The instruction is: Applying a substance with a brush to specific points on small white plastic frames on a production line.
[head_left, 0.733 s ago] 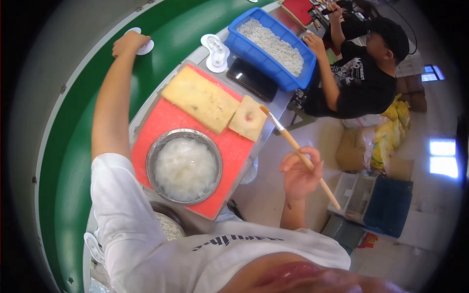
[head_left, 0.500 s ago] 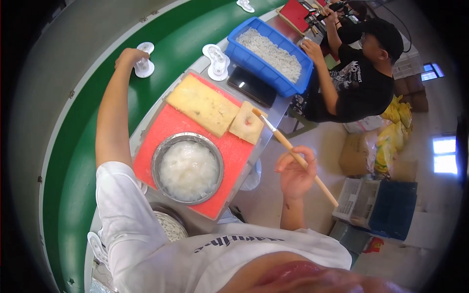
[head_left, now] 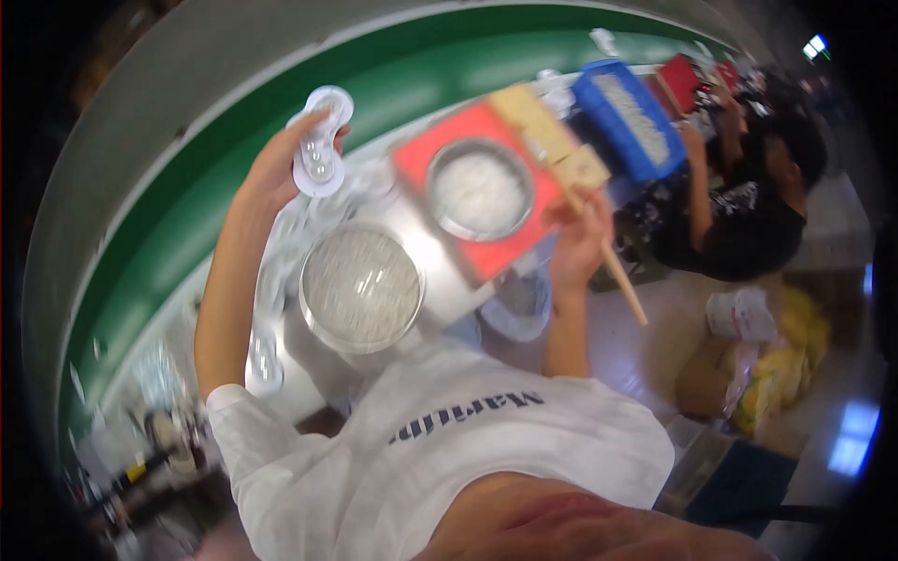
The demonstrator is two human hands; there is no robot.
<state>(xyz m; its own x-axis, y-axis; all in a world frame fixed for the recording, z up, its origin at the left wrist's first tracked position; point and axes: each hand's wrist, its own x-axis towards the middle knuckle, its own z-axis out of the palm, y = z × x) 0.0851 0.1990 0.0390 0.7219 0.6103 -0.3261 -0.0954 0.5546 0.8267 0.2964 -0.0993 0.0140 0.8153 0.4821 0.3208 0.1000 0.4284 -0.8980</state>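
My left hand (head_left: 278,166) is closed on a white figure-eight plastic piece (head_left: 321,161) with rounded bumps, held up over the green belt's edge. In my right hand (head_left: 582,238) is a paintbrush (head_left: 625,288) with a pale wooden handle; its bristle end is blurred close to a small yellow sponge block (head_left: 584,168). Left of that hand, a metal bowl (head_left: 482,236) of translucent white paste (head_left: 479,190) stands on a red board (head_left: 423,154). A longer yellow sponge block (head_left: 531,120) lies at the board's far right side.
A large metal bowl (head_left: 357,347) with small pale contents, smeared by motion, stands near me. Clear plastic pieces (head_left: 267,360) line the table beside the green belt (head_left: 210,150). A blue tray (head_left: 603,122) and a co-worker in black (head_left: 748,220) are at right, above yellow bags (head_left: 781,374).
My left hand has lifted the plastic piece off the green belt and brought it nearer. The view has swung left, showing the large bowl. The brush stays in my right hand.
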